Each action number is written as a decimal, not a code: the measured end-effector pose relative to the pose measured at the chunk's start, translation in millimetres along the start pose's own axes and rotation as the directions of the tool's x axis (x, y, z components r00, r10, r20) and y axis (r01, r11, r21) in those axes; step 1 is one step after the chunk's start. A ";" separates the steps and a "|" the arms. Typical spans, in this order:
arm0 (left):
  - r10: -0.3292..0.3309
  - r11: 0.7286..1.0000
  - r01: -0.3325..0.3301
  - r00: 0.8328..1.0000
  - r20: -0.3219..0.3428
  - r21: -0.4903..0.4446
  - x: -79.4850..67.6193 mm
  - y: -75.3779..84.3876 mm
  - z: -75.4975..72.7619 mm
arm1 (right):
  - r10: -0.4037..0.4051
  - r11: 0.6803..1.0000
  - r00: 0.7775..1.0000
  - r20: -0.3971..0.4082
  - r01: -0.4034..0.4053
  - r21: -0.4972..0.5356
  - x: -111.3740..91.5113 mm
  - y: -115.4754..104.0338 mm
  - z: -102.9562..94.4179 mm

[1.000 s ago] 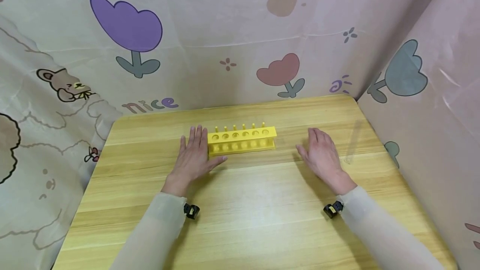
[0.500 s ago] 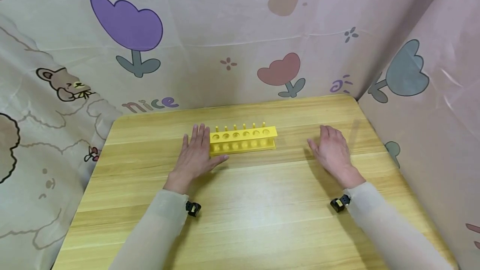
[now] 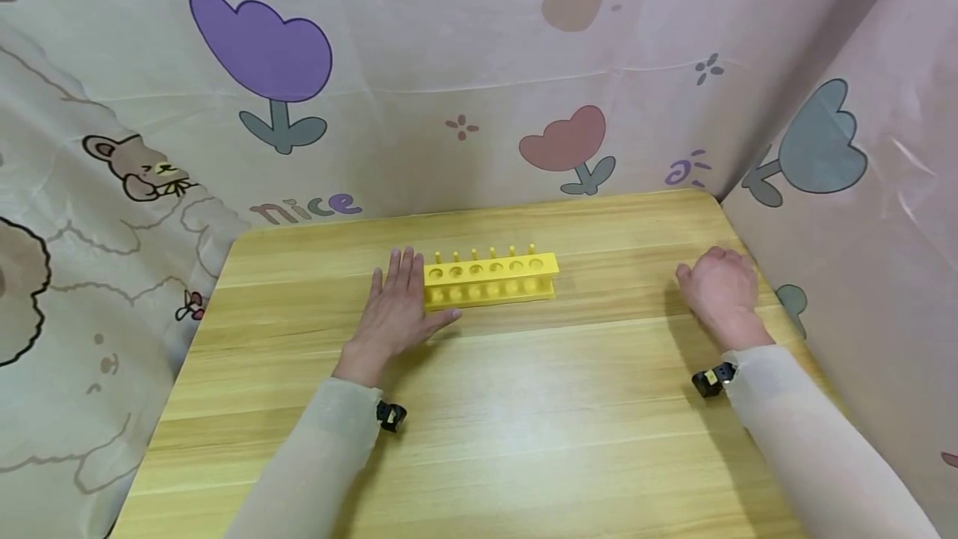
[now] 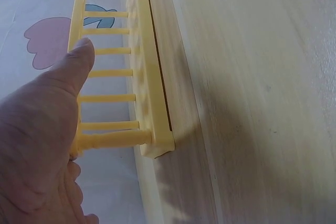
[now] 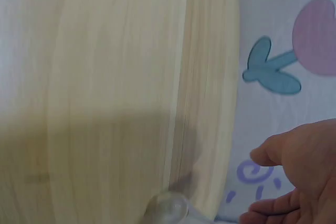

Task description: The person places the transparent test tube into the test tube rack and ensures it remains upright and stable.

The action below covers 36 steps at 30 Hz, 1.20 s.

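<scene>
A yellow test tube rack (image 3: 490, 270) stands on the wooden table, with a row of round holes and short pegs along its back. My left hand (image 3: 392, 312) lies against the rack's left end, its fingers straight and the thumb stretched along the front. In the left wrist view, the thumb (image 4: 79, 66) overlaps the rack's side rail. At the table's right side is my right hand (image 3: 721, 289), back upward. The right wrist view shows a clear glass-like tube (image 5: 167, 208) at the bottom, beside my right hand (image 5: 315, 169), whose thumb and fingers are apart. From the head, that hand hides the tube.
The table (image 3: 524, 406) reaches to a printed curtain (image 3: 419, 56) at the back. Another curtain (image 3: 891, 273) hangs close by the right edge, near my right hand. A small black camera sits on each wrist.
My right hand has moved right, from beside the rack to over the clear tube, which was visible to its right. The left hand has stayed at the rack. The view has shifted slightly.
</scene>
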<state>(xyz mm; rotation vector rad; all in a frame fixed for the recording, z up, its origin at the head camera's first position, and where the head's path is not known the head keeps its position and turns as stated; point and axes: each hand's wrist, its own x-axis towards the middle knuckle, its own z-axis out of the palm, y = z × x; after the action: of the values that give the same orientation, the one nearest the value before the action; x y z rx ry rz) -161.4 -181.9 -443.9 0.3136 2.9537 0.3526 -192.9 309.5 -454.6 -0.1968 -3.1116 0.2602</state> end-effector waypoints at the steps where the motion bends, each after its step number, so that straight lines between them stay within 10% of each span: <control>1: 0.001 1.000 -0.001 1.000 0.000 0.001 -0.3 0.0 0.1 | 0.009 1.000 1.000 0.013 -0.009 -0.012 1.2 4.0 -0.4; 36: -0.003 1.000 0.003 1.000 -0.002 0.011 1.7 1.4 1.6 | 0.122 0.992 0.946 0.301 -0.128 0.002 20.8 25.4 -4.7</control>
<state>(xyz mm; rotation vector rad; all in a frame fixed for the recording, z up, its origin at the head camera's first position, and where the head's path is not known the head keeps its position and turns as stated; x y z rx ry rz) -162.5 -179.9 -445.3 0.3106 2.9584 0.3370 -210.3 337.7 -454.1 -0.3908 -3.4003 0.3576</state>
